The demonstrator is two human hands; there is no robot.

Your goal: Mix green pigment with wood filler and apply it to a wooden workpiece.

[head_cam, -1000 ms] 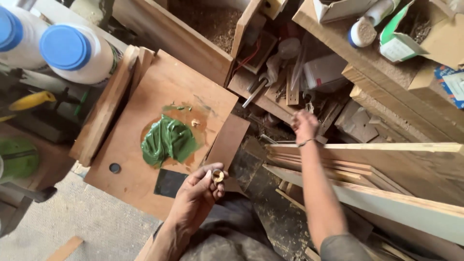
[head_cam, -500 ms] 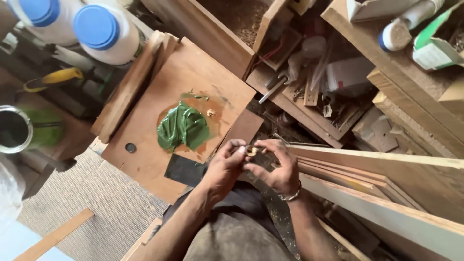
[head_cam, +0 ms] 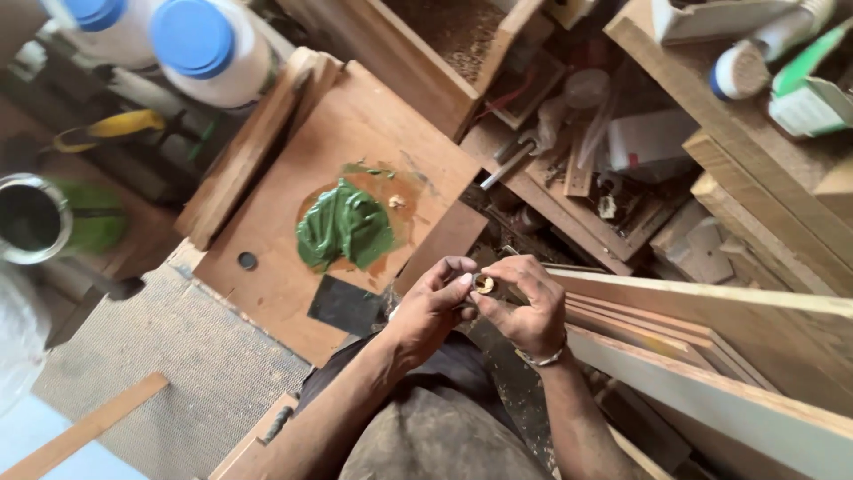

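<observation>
open: bare board edge (head_cam: 267,293), woven mat (head_cam: 178,373) | blocked: green paste (head_cam: 345,233), stacked planks (head_cam: 711,338), cluttered tool tray (head_cam: 569,169)

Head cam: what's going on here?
A person seated in a cluttered woodshop holds a small brass-coloured ring between the fingertips of the left hand and right hand. In front lies a wooden board with a blob of green paste and a dark scraper. Two white bottles with blue caps stand beyond.

a small round brass-coloured ring (head_cam: 484,284), pinched between fingertips above the dark lap, open face turned upward.
</observation>
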